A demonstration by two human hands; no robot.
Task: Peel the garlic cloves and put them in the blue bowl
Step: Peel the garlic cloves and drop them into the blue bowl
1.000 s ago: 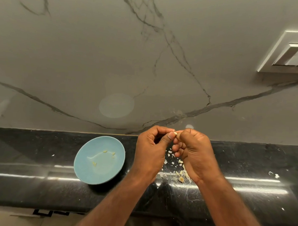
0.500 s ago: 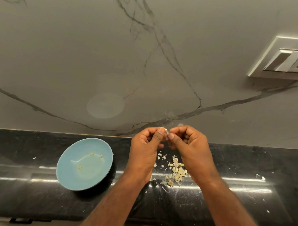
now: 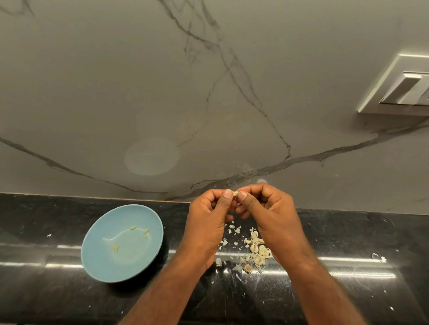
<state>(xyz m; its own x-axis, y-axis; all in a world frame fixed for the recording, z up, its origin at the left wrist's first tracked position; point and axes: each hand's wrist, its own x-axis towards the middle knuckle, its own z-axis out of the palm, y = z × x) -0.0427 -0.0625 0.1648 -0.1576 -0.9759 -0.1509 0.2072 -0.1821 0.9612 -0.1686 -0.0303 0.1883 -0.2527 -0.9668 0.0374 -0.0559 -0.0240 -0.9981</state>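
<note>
My left grip [image 3: 206,223] and right grip [image 3: 274,218] both pinch one garlic clove [image 3: 235,193], fingers curled, above the bench [image 3: 349,300] back edge.

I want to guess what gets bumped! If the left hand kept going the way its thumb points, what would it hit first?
Probably the garlic clove, which the left hand pinches at its thumb tip; just past it is the right hand, pinching it too.
</note>
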